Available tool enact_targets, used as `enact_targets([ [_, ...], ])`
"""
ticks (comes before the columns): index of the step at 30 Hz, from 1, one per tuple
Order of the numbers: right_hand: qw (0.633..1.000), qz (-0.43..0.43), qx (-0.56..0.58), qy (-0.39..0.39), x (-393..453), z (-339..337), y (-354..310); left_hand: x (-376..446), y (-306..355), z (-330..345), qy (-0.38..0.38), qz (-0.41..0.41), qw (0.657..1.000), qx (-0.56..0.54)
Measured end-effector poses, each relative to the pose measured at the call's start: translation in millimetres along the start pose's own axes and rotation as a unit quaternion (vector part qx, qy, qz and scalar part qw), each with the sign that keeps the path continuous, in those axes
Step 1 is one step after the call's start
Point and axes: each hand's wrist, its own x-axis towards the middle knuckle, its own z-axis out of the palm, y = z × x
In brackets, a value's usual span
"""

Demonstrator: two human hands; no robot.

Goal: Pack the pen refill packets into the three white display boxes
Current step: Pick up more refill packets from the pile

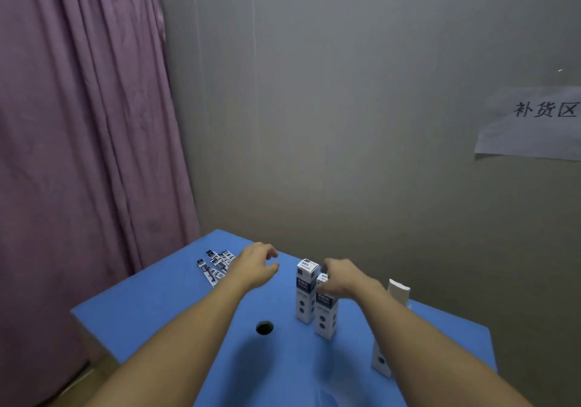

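Three white display boxes stand upright on the blue table. The far box has its top flap closed. The middle box stands just in front of it, and my right hand curls its fingers on that box's top. The third box, its flap raised, is partly hidden behind my right forearm. Several pen refill packets lie in a loose pile at the table's far left. My left hand hovers beside the pile, fingers relaxed, holding nothing.
A round hole is cut in the table near its middle. A purple curtain hangs on the left and a grey wall with a paper sign stands behind. The table's left edge drops to the floor.
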Motion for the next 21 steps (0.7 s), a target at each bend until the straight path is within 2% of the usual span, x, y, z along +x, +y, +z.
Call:
enact_targets([
  [5,0.997,-0.072,-0.037,0.009,26,-2,-39,-18,-27,-24,0.003,-0.073,0.996,0.051],
  [12,0.987,-0.148,-0.054,0.012,51,33,-92,-56,-82,-55,-0.003,-0.157,0.984,0.078],
  [21,0.982,-0.179,-0.063,-0.018,84,82,-161,-95,-167,-66,-0.017,-0.226,0.970,0.092],
])
